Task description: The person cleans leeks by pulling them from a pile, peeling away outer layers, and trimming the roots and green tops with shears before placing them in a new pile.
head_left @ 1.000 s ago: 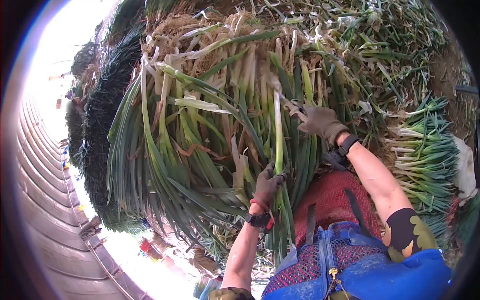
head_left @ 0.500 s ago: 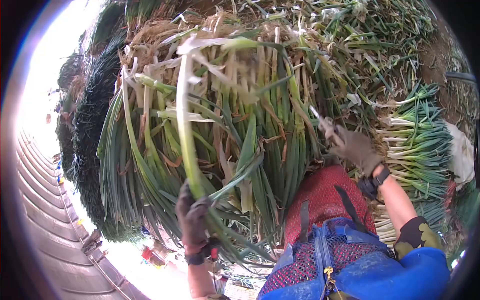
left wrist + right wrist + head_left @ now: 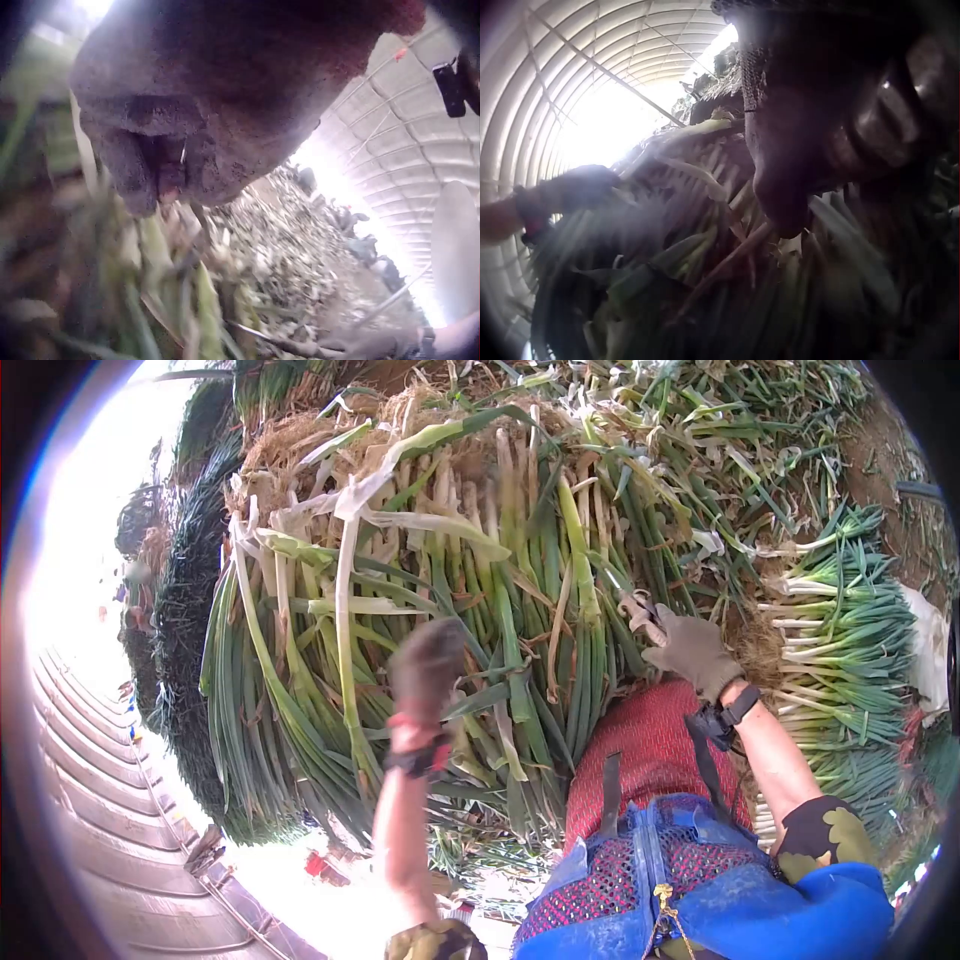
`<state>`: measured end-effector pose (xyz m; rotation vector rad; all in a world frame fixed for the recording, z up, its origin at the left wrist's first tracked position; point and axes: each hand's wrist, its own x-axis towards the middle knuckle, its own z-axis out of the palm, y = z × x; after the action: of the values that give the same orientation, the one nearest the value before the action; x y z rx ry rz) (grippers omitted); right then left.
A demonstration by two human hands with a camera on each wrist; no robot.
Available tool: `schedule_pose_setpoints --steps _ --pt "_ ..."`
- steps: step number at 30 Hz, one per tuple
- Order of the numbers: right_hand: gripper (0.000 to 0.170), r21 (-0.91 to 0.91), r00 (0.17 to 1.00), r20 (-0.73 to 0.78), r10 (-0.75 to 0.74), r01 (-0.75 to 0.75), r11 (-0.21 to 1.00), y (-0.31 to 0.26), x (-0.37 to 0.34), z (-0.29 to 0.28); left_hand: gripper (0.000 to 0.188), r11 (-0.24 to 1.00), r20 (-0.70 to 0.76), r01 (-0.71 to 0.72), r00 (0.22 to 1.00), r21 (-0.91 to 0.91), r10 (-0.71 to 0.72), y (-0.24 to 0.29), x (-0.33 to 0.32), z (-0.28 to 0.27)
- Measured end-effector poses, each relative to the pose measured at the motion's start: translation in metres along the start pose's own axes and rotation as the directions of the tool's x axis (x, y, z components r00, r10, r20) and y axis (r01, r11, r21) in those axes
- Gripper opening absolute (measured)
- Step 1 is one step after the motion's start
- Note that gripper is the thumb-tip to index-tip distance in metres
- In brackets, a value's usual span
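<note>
A broad heap of long green onions [image 3: 470,590] lies in front of me, roots away and leaves toward me. My gloved left hand [image 3: 428,665], blurred in the head view, is over the middle of their leaves with nothing in its grasp. To its left, a pale-stemmed green onion [image 3: 346,610] lies across the heap. My gloved right hand [image 3: 692,652] grips a knife [image 3: 636,612] at the heap's right side, its thin blade pointing up and left. In the left wrist view, the glove's fingers [image 3: 131,180] point down over blurred stalks.
Cleaned green onions [image 3: 840,630] are stacked in rows at the right, beside a white sack [image 3: 928,645]. Loose trimmings [image 3: 740,450] cover the ground behind. A dark green pile [image 3: 195,630] stands at the left, and a red cloth [image 3: 635,750] covers my lap.
My left hand pulled a green onion away from near the knife, carried it left, laid it on the heap and let go. It has since moved back right. The right hand drew back slightly, still gripping the knife.
</note>
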<state>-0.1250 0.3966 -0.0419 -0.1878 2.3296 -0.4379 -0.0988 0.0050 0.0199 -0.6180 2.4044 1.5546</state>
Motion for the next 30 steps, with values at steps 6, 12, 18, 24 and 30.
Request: schedule_pose_setpoints --steps 6,12,18,24,30 --pt "0.078 -0.04 0.999 -0.018 0.032 -0.033 0.999 0.009 0.0 0.0 0.048 0.918 0.125 0.011 0.99 0.396 -0.066 -0.052 0.031 0.233" --pt "0.084 0.009 0.998 0.055 -0.007 0.006 1.0 0.012 0.008 -0.003 0.044 0.462 -0.092 0.117 0.993 0.879 -0.076 -0.064 0.052 0.286" --pt "0.086 0.059 1.0 0.018 -0.001 0.0 0.998 0.029 -0.001 -0.003 0.033 0.709 -0.097 0.261 0.96 0.655 -0.264 -0.042 0.057 0.263" --pt "0.089 0.101 0.983 0.147 -0.114 0.099 0.99 0.011 -0.052 -0.031 0.043 0.961 -0.045 0.274 0.961 0.034 -0.272 -0.041 0.04 0.192" --pt "0.088 0.122 0.991 -0.026 -0.132 0.135 0.983 0.004 -0.06 -0.033 0.042 0.971 0.115 0.232 0.968 -0.064 -0.224 -0.045 0.026 0.157"
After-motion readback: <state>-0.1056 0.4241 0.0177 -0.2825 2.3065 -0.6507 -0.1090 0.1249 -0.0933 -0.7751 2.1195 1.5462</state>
